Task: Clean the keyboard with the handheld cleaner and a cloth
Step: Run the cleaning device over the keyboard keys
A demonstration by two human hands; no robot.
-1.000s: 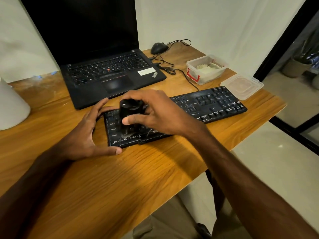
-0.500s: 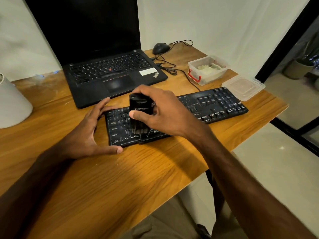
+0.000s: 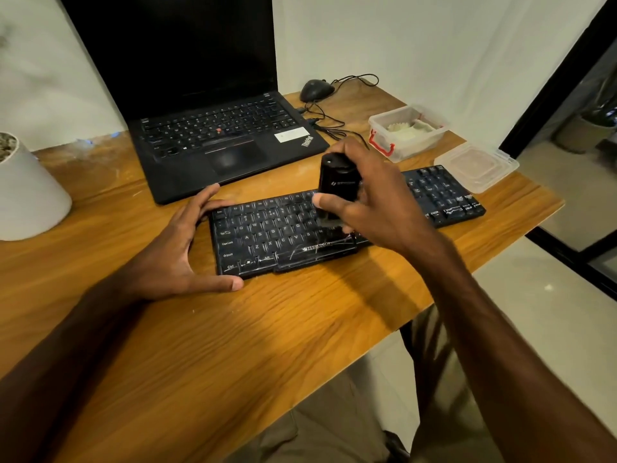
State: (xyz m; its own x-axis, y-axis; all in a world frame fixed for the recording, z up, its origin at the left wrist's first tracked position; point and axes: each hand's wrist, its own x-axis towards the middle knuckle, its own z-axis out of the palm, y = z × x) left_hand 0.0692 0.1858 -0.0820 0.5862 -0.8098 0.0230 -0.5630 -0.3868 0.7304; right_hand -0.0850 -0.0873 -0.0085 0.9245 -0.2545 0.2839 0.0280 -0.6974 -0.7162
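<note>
The keyboard, a long flat slab of glossy black plastic with scuffed, streaked keycaps, lies slantwise on the wooden surface, whose grain runs in warm orange-brown bands. It sits just in front of an open matte-black laptop. The left hand brackets the keyboard's left end, fingers spread wide and nearly straight, thumb by the near corner. The right hand wraps its fingers and thumb round the handheld cleaner, a stubby black cylinder with a rounded top, held upright over the middle keys. Its lower end is blurred, so I cannot tell whether it touches the keys. Behind lie a rounded black mouse with a looping cable and a clear plastic box with red clasps holding something pale and crumpled. A square translucent lid lies beside the keyboard's right end, and a smooth white pot stands at far left.
</note>
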